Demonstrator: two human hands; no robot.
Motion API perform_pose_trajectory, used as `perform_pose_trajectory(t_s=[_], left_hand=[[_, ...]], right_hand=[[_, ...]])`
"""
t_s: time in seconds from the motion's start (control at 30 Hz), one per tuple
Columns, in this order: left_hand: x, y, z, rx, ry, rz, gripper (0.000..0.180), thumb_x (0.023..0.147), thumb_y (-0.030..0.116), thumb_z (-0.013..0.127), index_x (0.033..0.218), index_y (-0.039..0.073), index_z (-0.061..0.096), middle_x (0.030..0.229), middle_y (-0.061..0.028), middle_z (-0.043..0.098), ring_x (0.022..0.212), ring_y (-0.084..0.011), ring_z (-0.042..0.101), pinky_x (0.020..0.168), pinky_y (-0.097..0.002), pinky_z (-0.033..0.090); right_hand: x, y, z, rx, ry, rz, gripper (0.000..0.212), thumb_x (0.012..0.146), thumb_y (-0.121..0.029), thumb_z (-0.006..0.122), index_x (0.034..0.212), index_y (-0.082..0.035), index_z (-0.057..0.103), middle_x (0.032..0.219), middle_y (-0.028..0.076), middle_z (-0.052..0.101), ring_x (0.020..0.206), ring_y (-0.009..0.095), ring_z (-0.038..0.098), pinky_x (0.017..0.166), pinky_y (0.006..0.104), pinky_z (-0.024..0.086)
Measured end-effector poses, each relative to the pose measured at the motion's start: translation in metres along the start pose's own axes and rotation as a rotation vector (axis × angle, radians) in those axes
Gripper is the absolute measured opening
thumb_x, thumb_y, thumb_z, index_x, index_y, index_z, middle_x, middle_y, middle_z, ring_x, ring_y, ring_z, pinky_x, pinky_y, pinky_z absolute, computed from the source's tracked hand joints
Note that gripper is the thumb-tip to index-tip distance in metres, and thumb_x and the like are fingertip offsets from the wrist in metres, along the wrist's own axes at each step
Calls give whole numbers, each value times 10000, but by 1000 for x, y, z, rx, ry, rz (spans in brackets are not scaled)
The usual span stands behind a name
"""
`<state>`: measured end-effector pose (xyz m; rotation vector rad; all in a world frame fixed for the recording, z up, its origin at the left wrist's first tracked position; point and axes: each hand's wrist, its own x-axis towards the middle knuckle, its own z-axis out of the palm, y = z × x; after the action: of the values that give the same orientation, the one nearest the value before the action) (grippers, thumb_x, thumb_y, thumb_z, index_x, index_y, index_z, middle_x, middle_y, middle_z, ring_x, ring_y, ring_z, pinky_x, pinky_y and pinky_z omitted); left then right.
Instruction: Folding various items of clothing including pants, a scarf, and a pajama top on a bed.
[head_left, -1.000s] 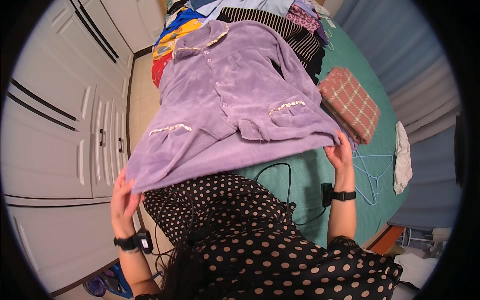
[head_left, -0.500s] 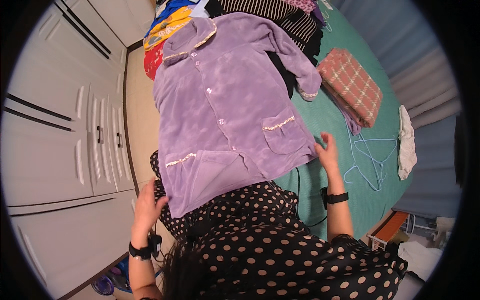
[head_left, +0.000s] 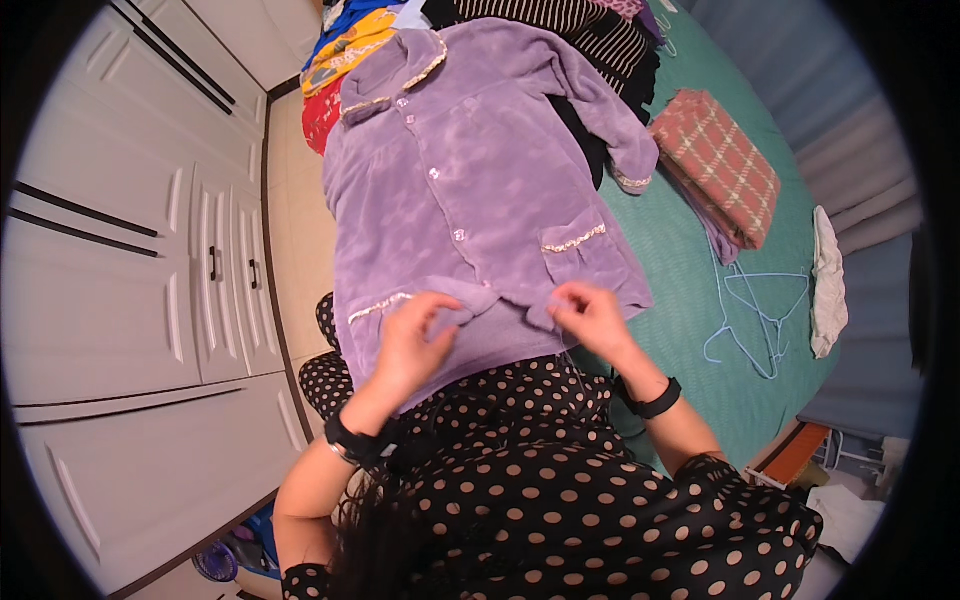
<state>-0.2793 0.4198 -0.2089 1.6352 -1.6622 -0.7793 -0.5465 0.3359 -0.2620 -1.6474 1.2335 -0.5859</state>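
Note:
A fuzzy purple pajama top with a collar, front buttons and lace-trimmed pockets lies face up in front of me, its hem nearest my lap. The lower corner of its front opening is lifted at my right hand, whose thumb and fingers are pinched on that fabric. My left hand is over the hem by the left pocket, its thumb and fingers apart and curved. One sleeve stretches to the right; the other is mostly out of sight at the left side.
Beyond the collar are piled clothes, including a yellow garment and a black striped one. On the green bedcover rest a folded pink plaid cloth, blue hangers and a white cloth. White cabinets line the left.
Both hands have moved inward from the hem's outer corners to its middle. The right hand has taken hold of the front flap, and the hem there is lifted and bunched.

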Motion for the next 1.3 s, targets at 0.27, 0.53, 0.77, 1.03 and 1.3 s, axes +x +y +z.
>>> perform_pose_trajectory(t_s=[0.27, 0.53, 0.77, 1.03, 1.3], left_hand=[[-22, 16, 20, 267, -537, 413, 258, 802, 109, 614, 1055, 66, 618, 1008, -106, 620, 916, -320, 590, 759, -399, 496], [3, 24, 5, 247, -434, 65, 288, 773, 87, 644, 1056, 70, 600, 987, -140, 594, 935, -339, 569, 767, -391, 466], [9, 14, 42, 192, -383, 396, 344, 729, 131, 696, 1030, 53, 550, 954, -134, 567, 906, -338, 567, 731, -397, 466], [25, -2, 54, 196, -332, 219, 235, 708, 85, 660, 896, 67, 520, 798, -124, 564, 834, -344, 564, 674, -406, 459], [28, 17, 40, 289, -348, 500, 197, 724, 113, 671, 861, 71, 535, 769, -95, 556, 782, -307, 539, 679, -393, 448]], right_hand=[[-18, -46, 22, -174, -230, -566, 192, 757, -101, 672, 939, -46, 645, 827, 94, 591, 777, 249, 575, 680, 344, 471], [-24, -33, 14, -188, -287, -401, 167, 742, -79, 661, 907, -68, 686, 887, 78, 606, 883, 271, 576, 769, 347, 470], [-30, -3, -17, -112, -252, -85, 112, 766, -85, 656, 868, -44, 680, 773, 81, 623, 696, 215, 608, 657, 321, 483], [-54, 94, -22, -56, -397, 284, 221, 840, -151, 643, 1001, 1, 647, 804, 81, 687, 722, 125, 641, 635, 272, 496], [-35, 92, -10, 1190, -166, 887, 146, 926, -127, 547, 1008, -7, 562, 968, 131, 654, 933, 244, 649, 657, 263, 534]])
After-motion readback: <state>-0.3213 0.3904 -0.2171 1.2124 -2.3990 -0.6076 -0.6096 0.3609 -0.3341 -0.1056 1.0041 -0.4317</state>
